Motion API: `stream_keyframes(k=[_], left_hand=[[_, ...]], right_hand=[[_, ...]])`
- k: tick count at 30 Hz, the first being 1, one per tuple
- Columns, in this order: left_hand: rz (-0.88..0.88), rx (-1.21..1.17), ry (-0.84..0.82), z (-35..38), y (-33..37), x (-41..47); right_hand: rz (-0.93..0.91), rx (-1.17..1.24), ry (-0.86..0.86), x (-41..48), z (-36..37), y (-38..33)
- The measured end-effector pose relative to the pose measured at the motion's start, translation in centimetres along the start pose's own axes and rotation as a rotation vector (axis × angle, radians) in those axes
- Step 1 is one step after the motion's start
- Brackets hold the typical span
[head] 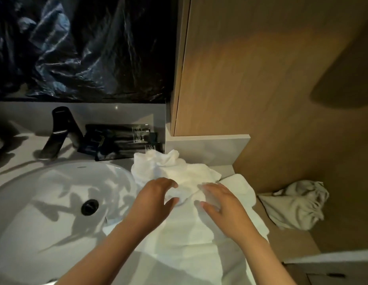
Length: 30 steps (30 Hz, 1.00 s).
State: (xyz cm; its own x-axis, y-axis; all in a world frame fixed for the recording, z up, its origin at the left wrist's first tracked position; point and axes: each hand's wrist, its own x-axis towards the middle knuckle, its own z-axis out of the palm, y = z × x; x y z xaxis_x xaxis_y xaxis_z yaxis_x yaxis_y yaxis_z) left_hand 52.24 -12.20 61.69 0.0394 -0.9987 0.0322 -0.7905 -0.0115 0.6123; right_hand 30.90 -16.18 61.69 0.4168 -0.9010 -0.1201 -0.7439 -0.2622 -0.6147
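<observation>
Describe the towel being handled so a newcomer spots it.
Find the round white sink. Right of its rim lies the white towel, left hand and right hand on it. The other cloth, greyish and bunched, sits farther right, untouched.

The room is dim, but a hard light hits the white towel (189,175) and burns it out, so its folds are almost lost. Sharp shadows of arms and fingers fall to the left across the sink (25,202). A large soft shadow darkens the warm orange wall (261,79). The black plastic sheet (86,48) gives bluish glare. The left grip (154,200) and the right grip (218,204) are slightly smeared by motion. Straight lines bend near the edges.
</observation>
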Motion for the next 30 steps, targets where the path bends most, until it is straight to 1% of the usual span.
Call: stream_keyframes(k=[2, 5, 7, 10, 12, 15, 17, 21, 27, 30], left_hand=[[0.017, 0.018, 0.009, 0.0, -0.3, 0.8], [0.029, 0.044, 0.007, 0.2, -0.5, 2.0], [0.028, 0.057, -0.022, 0.5, -0.7, 2.5], [0.007, 0.074, -0.086, 1.4, -1.1, 3.0], [-0.012, 0.063, -0.100, 1.9, -1.4, 3.1], [-0.036, 0.073, -0.108, 2.3, -1.6, 3.4], [-0.048, 0.053, -0.098, 2.1, -1.5, 3.7], [-0.059, -0.015, -0.034, 1.6, -1.3, 4.2], [-0.047, -0.135, 0.035, 0.7, -0.5, 3.9], [-0.017, -0.148, 0.100, -0.3, 0.3, 3.8]], right_hand=[[-0.010, -0.065, -0.036, 1.3, 0.0, 0.1], [0.054, -0.216, -0.098, 2.7, 0.0, 0.3], [0.038, -0.265, -0.087, 2.5, 0.1, 0.4], [-0.026, -0.168, 0.045, 0.9, 0.7, 0.8], [0.016, -0.105, 0.090, -0.3, 1.5, 1.0], [0.140, -0.044, 0.095, -1.0, 2.8, 1.4], [0.174, 0.022, 0.099, -0.6, 3.0, 1.5], [0.153, -0.018, 0.079, 0.7, 2.8, 1.7], [0.099, 0.021, 0.065, 2.4, 1.7, 1.4], [0.039, -0.045, 0.091, 3.0, 0.7, 0.8]])
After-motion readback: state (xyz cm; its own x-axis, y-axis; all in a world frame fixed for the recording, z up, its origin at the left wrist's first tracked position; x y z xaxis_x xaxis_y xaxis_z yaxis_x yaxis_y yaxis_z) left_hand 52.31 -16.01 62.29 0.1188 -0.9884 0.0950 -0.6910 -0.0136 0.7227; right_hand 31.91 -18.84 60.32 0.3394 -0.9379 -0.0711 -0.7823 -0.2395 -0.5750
